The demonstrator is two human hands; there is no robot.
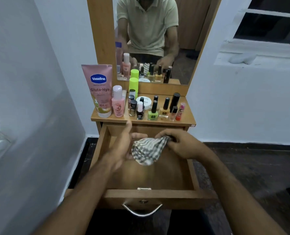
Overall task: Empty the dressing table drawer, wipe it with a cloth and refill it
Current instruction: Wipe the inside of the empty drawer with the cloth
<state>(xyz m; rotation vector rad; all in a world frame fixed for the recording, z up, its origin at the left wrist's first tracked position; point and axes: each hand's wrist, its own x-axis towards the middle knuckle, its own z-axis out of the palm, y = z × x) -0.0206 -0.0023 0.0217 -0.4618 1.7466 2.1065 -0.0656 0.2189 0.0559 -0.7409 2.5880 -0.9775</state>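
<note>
Two hands work over the pulled-out drawer [107, 145] of a dressing table. The left hand [124, 146] lies open, palm turned inward, its straight fingers [138, 135] supporting the left side of a checked cloth [149, 150]. The right hand [181, 143] pinches the cloth's right end between curled fingers [166, 134], apparently bunching or refolding it into a pad. The cloth hangs above the middle of the drawer, whose visible wooden floor shows no contents; emptying therefore appears complete, and wiping is judged to be under way or just finishing.

The contents stand on the counter [186, 114] directly behind the drawer, within easy reach for refilling. At the left are a pink Vaseline tube [100, 90] and a small pink bottle [118, 102]; a green-capped bottle [133, 86] stands farther back. A white round jar [145, 100] and several nail-polish bottles [153, 110] fill the centre, and a pink lip balm [180, 111] stands at the right. The mirror [157, 39] behind reflects the person's arms and the bottles.

The handle [142, 211] at the near edge faces the person.
</note>
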